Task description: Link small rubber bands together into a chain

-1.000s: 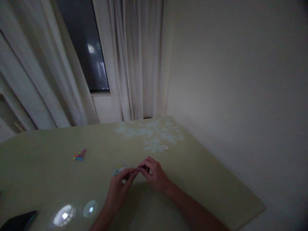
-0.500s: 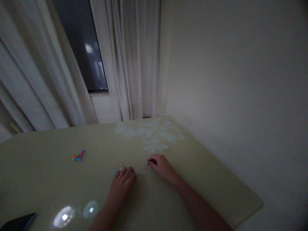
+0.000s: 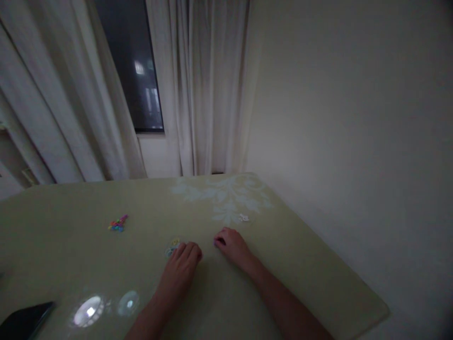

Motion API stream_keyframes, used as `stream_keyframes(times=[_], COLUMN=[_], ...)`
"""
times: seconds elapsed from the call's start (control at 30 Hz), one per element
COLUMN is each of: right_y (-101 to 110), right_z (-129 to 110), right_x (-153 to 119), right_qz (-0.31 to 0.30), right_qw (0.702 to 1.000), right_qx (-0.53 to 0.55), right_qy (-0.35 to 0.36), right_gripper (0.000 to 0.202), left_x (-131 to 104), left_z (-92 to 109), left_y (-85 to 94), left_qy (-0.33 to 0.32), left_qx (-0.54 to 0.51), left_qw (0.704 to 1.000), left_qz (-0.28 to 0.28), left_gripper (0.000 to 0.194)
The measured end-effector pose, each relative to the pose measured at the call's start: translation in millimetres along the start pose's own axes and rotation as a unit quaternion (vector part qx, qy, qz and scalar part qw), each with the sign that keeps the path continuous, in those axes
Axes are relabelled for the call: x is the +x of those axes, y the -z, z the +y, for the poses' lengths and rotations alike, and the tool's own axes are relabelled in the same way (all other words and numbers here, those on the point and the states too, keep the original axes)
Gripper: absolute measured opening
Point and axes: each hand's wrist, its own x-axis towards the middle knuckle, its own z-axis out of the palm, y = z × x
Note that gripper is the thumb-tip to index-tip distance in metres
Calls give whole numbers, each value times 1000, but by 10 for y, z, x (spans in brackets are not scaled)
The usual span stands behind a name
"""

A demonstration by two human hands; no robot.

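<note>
1. Toward the far edge of the table (image 3: pixel 81 264), on its left half, lies a small heap of multicoloured pieces (image 3: pixel 118 223), well apart from both hands.
2. Nearer the middle, yellow and pale rings (image 3: pixel 172 248) sit just beside the left hand (image 3: pixel 182 264), which partly covers them. Its fingers are curled and together, palm down; the tips are hidden, so I cannot tell whether they grip anything.
3. The right hand (image 3: pixel 231 244) is just beyond and to the right. Its thumb and forefinger meet in a loop, seemingly clamped on a tiny purple piece (image 3: pixel 215 242), too small to make out.
4. Toward the far right corner, white pieces (image 3: pixel 244 217) lie near the right hand, untouched, beside a pale printed flower pattern.
5. As arranged, the pieces form three separate groups, with the purple one apparently in the fingers. How many are finished or remain cannot be told.
6. Both hands are well inside the far and right edges, with a gap between them. A wall (image 3: pixel 336 118) stands along the right edge. A dark, flat object (image 3: pixel 24 321) lies near the left arm's side, well apart from the pieces.
</note>
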Motion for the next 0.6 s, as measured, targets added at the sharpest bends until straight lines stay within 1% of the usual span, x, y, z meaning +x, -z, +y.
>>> stream_keyframes(times=[0.1,0.2,0.3,0.37,0.4,0.47,0.53,0.6], right_y=[1,-12,-31,-29,-19,18,68,113], right_z=[-47,-111,-151,-148,-139,-110,-81,-63], right_x=[5,-9,-46,-73,-85,-103,-112,-112], right_qz=[-6,-13,-23,-28,-28,-17,6,26], right_qw=[1000,999,996,995,996,999,1000,999], right_qx=[-23,-49,-90,-97,-84,-36,13,42], right_qy=[-5,-12,-6,3,5,0,-8,-11], right_gripper=[12,10,11,11,11,12,14,15], left_x=[40,51,45,45,47,54,59,58], left_z=[29,82,134,155,161,165,165,161], left_y=[32,74,136,173,186,201,201,189], left_qy=[51,116,153,167,172,177,177,178], left_qx=[-132,-260,-349,-380,-387,-389,-386,-389], left_qw=[989,957,923,907,903,900,900,899], left_qz=[43,64,61,65,70,83,95,97], left_gripper=[21,20,24,26,27,28,29,30])
